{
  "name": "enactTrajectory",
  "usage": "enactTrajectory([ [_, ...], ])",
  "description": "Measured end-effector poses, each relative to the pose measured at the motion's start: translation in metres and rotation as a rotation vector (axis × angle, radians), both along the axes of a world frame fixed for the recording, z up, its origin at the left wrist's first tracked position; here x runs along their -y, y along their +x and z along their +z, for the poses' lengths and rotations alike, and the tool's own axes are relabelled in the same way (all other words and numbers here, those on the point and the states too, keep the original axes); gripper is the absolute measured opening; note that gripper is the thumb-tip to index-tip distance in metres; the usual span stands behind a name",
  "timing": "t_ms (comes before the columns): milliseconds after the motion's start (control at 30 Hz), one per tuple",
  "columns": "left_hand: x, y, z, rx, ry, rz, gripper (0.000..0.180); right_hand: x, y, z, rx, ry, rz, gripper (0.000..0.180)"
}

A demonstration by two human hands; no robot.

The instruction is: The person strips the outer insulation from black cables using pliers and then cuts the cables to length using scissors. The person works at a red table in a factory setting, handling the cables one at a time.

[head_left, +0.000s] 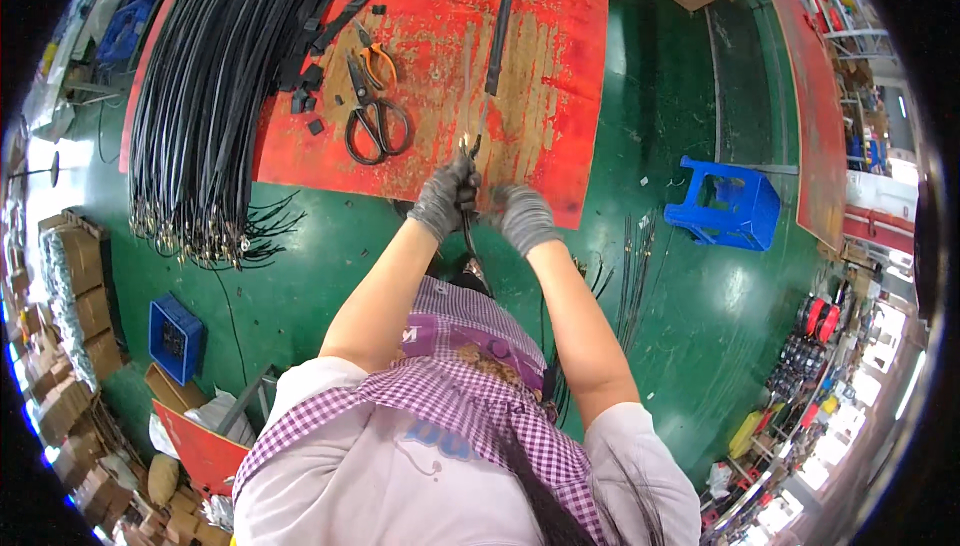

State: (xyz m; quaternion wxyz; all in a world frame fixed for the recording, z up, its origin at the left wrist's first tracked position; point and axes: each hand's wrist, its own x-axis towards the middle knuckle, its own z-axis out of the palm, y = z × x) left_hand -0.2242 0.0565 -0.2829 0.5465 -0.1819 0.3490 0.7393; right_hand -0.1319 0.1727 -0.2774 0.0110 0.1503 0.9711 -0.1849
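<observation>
Grey-gloved left hand (443,198) and right hand (522,218), frame centre, both pinch a thin black cable (468,231); probably light, springy, best gripped near its end.

Grey knitted cloth gloves; worn red-painted wooden table (560,96), scuffed rough; glossy green floor (690,286); metal scissors (372,116).

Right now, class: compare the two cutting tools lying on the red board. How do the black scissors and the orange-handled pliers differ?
The black scissors are larger, with big dark loop handles; the orange-handled pliers are smaller, with slim orange grips. The scissors lie nearer the gloved hands, the pliers farther up the red board. Both lie flat and untouched, beside the black cable bundle.
</observation>
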Motion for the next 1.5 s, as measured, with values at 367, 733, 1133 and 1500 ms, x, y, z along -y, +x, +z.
enactTrajectory([
  [367,0.016,-0.003,-0.005,-0.053,-0.287,-0.164,0.023,0.036,-0.040,0.039,0.210,0.107,-0.076,0.027],
  [733,-0.006,-0.048,-0.018,-0.075,-0.158,-0.281,0.016,0.015,-0.066,0.040,-0.352,-0.986,-0.293,0.025],
  [1133,0.087,-0.048,-0.004,-0.007,-0.207,-0.260,0.021,0.033,-0.070,0.059,-0.249,-1.931,-0.515,0.039],
  [1500,0.191,-0.012,0.009,0.060,-0.313,-0.327,0.021,0.019,-0.098,-0.029,-0.206,-1.392,-0.445,0.030],
])
